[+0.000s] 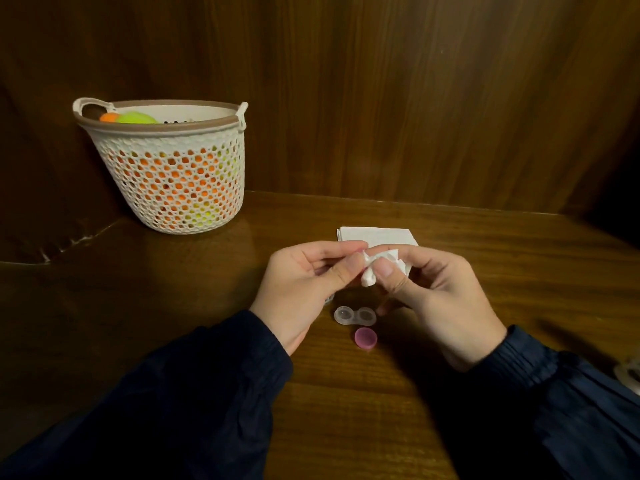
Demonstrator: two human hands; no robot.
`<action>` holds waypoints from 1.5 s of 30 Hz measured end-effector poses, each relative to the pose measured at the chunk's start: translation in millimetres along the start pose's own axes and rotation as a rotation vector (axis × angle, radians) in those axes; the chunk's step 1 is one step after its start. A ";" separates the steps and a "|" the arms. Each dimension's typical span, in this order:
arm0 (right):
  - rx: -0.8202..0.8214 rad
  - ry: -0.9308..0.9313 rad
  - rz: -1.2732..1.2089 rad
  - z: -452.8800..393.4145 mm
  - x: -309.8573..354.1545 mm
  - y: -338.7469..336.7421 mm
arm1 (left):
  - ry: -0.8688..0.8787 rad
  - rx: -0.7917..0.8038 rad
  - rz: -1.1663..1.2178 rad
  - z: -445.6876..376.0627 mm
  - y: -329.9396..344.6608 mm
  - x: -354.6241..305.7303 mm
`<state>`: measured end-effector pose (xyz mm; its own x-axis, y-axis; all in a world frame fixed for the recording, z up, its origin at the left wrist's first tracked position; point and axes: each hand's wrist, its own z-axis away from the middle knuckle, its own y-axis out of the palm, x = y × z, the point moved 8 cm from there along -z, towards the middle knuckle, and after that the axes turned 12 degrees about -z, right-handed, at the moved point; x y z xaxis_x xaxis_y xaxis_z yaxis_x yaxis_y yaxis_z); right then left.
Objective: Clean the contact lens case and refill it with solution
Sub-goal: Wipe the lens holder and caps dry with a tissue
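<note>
While both hands [367, 271] pinch crumpled tissue [372, 268], open lens case [355, 315] below, pink cap [365, 338] beside; basket [166, 174] far-left

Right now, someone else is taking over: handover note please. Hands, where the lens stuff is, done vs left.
Left hand and right hand: both pinch one crumpled tissue above the table, twisting it between fingers.
Lens case: on the table under the hands, both wells uncapped.
Pink cap: beside the case, open side up. A second cap seems half hidden under the left hand.
Folded tissues: behind the hands.
Done: caps off.
Left: wipe wells, refill, recap. No solution bottle in view.
</note>
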<state>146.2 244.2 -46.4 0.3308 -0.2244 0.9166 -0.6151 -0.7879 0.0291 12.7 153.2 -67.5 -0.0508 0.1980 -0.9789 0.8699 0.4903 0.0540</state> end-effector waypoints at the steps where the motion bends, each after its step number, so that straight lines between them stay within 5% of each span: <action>1: -0.021 -0.009 0.030 0.3 0.1 -1.3 | -0.002 0.003 -0.004 -0.3 0.1 0.6; 10: -0.190 -0.094 0.213 2.0 13.9 -12.3 | 0.028 0.002 -0.111 -0.7 2.2 1.0; 17: -0.060 0.021 0.347 -1.6 6.6 -8.5 | 0.052 -0.062 -0.213 0.6 -3.3 4.1; 20: -0.012 0.046 0.224 -1.7 3.7 -4.7 | 0.055 -0.060 -0.201 0.6 -2.2 3.6; 24: -0.148 0.056 0.067 1.1 1.0 -9.0 | 0.085 -0.058 -0.198 0.4 0.8 1.0; 32: -0.267 0.104 0.327 0.6 0.3 -9.6 | 0.156 -0.088 -0.274 1.1 -5.4 -2.5; 36: -0.130 0.284 0.031 2.1 -10.2 -4.9 | 0.166 -0.087 -0.292 1.9 -4.5 -2.2; 40: -0.186 0.256 -0.226 5.9 -7.6 -6.7 | 0.181 -0.074 -0.240 1.4 1.5 -4.3; 45: -0.286 0.155 0.007 4.8 -6.0 -16.2 | 0.164 -0.082 -0.278 3.3 0.1 -2.1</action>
<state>157.7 255.6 -54.2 0.2270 -0.1219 0.9662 -0.8004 -0.5885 0.1138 14.5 150.0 -66.1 -0.3645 0.1781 -0.9140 0.7697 0.6101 -0.1880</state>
